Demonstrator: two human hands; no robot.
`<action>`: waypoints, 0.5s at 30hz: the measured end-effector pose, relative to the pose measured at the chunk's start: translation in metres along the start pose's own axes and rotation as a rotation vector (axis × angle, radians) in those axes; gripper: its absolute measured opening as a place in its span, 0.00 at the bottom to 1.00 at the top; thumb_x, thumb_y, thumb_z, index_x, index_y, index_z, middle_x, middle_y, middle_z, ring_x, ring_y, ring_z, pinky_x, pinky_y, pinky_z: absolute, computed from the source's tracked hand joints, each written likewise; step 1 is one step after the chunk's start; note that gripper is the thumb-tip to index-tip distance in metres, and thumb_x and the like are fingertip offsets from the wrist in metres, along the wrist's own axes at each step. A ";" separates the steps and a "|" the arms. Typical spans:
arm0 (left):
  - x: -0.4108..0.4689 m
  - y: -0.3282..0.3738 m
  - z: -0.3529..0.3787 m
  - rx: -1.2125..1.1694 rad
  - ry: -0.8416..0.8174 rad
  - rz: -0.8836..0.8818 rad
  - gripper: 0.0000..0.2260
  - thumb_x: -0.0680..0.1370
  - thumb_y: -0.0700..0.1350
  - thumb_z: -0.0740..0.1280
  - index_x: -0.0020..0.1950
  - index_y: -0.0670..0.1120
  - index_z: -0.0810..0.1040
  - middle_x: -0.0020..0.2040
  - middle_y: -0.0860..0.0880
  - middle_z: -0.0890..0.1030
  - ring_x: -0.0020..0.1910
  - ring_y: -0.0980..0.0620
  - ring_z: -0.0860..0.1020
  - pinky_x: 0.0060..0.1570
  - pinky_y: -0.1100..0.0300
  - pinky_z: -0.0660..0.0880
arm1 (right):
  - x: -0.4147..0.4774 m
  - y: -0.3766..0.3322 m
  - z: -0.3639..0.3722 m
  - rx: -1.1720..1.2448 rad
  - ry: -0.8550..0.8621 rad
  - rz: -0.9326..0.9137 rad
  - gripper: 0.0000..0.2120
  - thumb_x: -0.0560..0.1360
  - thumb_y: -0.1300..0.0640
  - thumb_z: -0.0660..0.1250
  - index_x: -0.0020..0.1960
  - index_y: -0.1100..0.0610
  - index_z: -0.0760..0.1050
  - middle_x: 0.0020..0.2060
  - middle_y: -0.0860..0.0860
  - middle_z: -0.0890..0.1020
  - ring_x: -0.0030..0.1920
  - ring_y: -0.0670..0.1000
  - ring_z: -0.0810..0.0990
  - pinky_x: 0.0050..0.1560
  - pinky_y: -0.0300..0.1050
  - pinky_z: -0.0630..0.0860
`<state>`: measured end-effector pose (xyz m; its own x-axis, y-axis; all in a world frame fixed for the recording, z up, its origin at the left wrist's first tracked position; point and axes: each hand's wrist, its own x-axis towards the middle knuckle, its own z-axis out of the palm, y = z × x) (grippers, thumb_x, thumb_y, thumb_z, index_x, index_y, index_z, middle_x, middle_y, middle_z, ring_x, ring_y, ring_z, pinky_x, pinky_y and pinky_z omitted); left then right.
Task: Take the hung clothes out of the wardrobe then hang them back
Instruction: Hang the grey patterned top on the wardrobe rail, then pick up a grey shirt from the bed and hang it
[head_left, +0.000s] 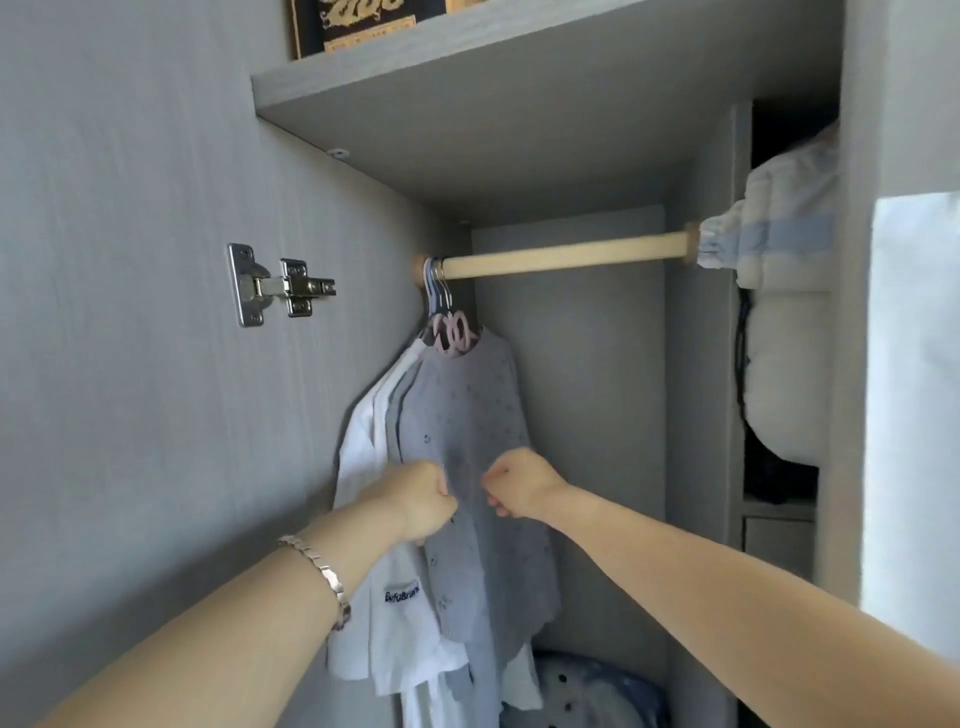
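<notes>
- Grey knit top (467, 441): hangs on a pink hanger (453, 335) at the left end of the rod (561, 257), front-most of the bunch. Its long axis runs straight down from the hook.
- White shirts (363, 467): hang just behind it toward the wardrobe's left wall, touching it. The hooks are crowded together.
- Left hand (426, 499), right hand (519, 486): both grips curled tight, each apparently pinching a fold of the knit top's front about mid-height, with a narrow strip of fabric between them.
- Key relation: the hook lies well above both grips, up and slightly left. Neither hand is on the hanger, and the left looks marginally nearer. Likely one must release and reach up to unhook.
- Outward: shelf (519, 104) over the rod, door hinge (275, 286) on the left panel, pale bedding bundle (779, 312) in the compartment to the right.
</notes>
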<state>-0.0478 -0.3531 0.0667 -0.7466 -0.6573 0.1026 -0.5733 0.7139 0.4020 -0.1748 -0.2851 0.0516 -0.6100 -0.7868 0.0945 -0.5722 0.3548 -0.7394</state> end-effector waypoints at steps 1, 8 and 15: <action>-0.005 0.004 0.009 0.005 -0.038 0.027 0.07 0.77 0.41 0.57 0.40 0.45 0.71 0.46 0.40 0.83 0.40 0.43 0.79 0.41 0.60 0.73 | -0.017 0.012 -0.001 -0.027 0.008 0.007 0.12 0.77 0.61 0.59 0.40 0.63 0.78 0.37 0.56 0.79 0.36 0.52 0.77 0.39 0.44 0.77; -0.068 0.059 0.093 0.083 -0.259 0.335 0.08 0.76 0.42 0.57 0.41 0.45 0.74 0.39 0.46 0.83 0.36 0.47 0.81 0.43 0.59 0.75 | -0.180 0.085 -0.023 -0.105 0.067 0.225 0.10 0.78 0.62 0.60 0.55 0.59 0.78 0.32 0.47 0.75 0.31 0.44 0.74 0.35 0.34 0.71; -0.206 0.178 0.192 0.206 -0.478 0.755 0.06 0.75 0.44 0.57 0.43 0.49 0.72 0.47 0.48 0.83 0.46 0.48 0.82 0.50 0.58 0.75 | -0.397 0.173 -0.043 -0.046 0.281 0.679 0.10 0.77 0.61 0.57 0.52 0.59 0.76 0.31 0.47 0.75 0.30 0.45 0.74 0.28 0.33 0.69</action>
<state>-0.0609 -0.0443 -0.0572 -0.9813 0.1382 -0.1341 0.1087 0.9724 0.2065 -0.0546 0.1103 -0.0854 -0.9520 -0.2296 -0.2026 -0.0373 0.7437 -0.6675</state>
